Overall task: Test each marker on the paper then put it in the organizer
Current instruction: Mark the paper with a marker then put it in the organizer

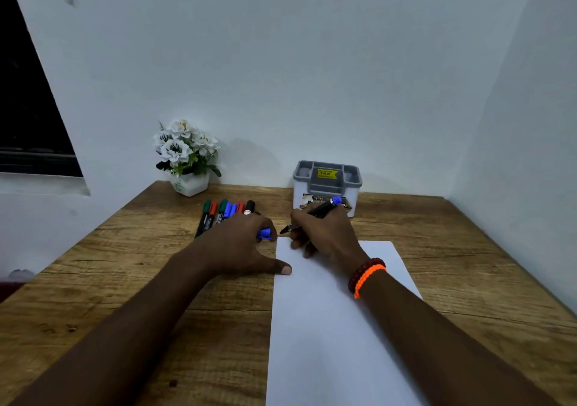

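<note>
A white sheet of paper (331, 327) lies on the wooden desk. My right hand (324, 234) grips an uncapped black marker with a blue end (324, 208), its tip just off the paper's far left corner. My left hand (240, 243) holds the blue cap (264, 234) in curled fingers, with its thumb pressing on the paper's left edge. Several capped markers (224, 213) in green, red, blue and black lie in a row behind my left hand. The grey organizer (327, 178) stands at the back, behind my right hand.
A small white pot of white flowers (187, 155) stands at the desk's back left against the wall. Walls close the desk at the back and right. A dark window sits on the left.
</note>
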Action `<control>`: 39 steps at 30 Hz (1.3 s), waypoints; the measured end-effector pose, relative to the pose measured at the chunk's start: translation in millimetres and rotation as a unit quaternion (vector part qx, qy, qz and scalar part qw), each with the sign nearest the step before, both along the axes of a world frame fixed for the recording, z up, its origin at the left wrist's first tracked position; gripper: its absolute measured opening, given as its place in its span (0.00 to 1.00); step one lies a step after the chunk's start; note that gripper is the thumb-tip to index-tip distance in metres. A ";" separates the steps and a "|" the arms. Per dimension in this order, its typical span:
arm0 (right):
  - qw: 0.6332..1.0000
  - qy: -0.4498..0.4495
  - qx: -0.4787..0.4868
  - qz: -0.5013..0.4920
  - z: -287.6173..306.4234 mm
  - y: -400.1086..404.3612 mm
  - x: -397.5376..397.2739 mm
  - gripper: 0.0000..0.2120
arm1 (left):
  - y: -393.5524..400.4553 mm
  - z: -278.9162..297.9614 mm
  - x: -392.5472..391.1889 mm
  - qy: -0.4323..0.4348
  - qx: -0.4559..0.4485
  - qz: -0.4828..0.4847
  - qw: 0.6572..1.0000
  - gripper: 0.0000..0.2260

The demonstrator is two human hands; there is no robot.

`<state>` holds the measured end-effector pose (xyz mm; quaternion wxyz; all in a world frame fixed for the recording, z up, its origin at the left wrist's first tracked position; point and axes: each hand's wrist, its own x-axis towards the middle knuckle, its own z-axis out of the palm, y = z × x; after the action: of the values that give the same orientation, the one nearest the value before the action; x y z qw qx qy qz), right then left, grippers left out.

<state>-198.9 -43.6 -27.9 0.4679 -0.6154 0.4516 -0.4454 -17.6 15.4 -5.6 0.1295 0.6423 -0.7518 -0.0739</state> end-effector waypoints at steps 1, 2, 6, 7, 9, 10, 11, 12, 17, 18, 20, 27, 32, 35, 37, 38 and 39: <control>1.000 0.005 0.001 0.008 0.8 -1.0 -0.5 0.10 | 0.1 0.3 -0.2 -0.001 0.008 0.004 1.000 0.34; 1.000 0.012 0.001 0.013 1.8 -1.8 -1.4 0.10 | 0.1 0.4 0.1 -0.003 0.014 0.008 1.000 0.35; 1.000 0.029 -0.002 0.000 3.2 -2.8 -7.7 0.11 | 0.1 1.0 -0.4 -0.004 0.029 0.015 0.999 0.37; 0.999 0.036 0.000 -0.006 3.1 -1.6 -8.5 0.10 | 0.1 1.5 -0.5 -0.001 0.030 0.016 0.999 0.37; 0.999 0.049 0.001 -0.010 1.7 0.3 -8.1 0.08 | 0.6 2.6 -0.6 0.005 0.032 0.016 0.999 0.37; 0.998 0.057 0.000 -0.010 0.9 0.7 -7.3 0.09 | 0.9 2.7 -0.5 0.008 0.033 0.016 0.999 0.38; 0.998 0.064 0.000 -0.010 0.4 0.8 -6.3 0.09 | 1.0 2.6 -0.3 0.010 0.032 0.016 0.999 0.38; 0.998 0.068 0.000 -0.010 0.2 0.8 -5.5 0.09 | 1.5 2.5 0.0 0.012 0.030 0.015 0.999 0.38; 0.997 0.073 -0.004 -0.005 0.6 1.3 -5.1 0.10 | 3.2 2.9 -0.3 0.014 0.024 0.011 1.000 0.35; 0.997 0.074 -0.006 -0.003 0.5 1.1 -5.2 0.10 | 3.3 3.0 -0.4 0.016 0.023 0.010 1.000 0.34; 0.997 0.076 -0.009 -0.001 0.7 1.2 -4.7 0.10 | 3.3 3.3 -0.6 0.021 0.021 0.008 1.000 0.35; 0.996 0.089 -0.016 0.009 -0.1 0.7 -4.4 0.09 | 3.4 3.7 -1.2 0.019 0.022 0.007 1.000 0.35; 0.995 0.096 -0.026 0.004 -0.5 1.2 -3.6 0.09 | 4.0 3.8 -1.0 0.018 0.018 0.003 1.000 0.34; 0.995 0.094 -0.028 -0.002 -0.1 1.1 -3.4 0.09 | 4.2 3.5 -1.1 0.018 0.016 0.004 1.000 0.35; 0.995 0.092 -0.026 -0.003 0.5 0.8 -3.2 0.09 | 3.7 3.2 -1.0 0.019 0.016 0.006 1.000 0.36; 0.995 0.092 -0.025 -0.003 0.7 0.8 -3.4 0.09 | 3.6 3.1 -1.0 0.020 0.017 0.006 1.000 0.36; 0.995 0.092 -0.024 -0.004 0.7 0.8 -3.2 0.09 | 3.7 3.0 -1.1 0.021 0.017 0.006 1.000 0.36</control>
<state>-202.1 -42.7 -27.2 0.4076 -0.6633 0.4843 -0.3992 -18.7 19.1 -2.6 0.1347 0.6472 -0.7437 -0.0995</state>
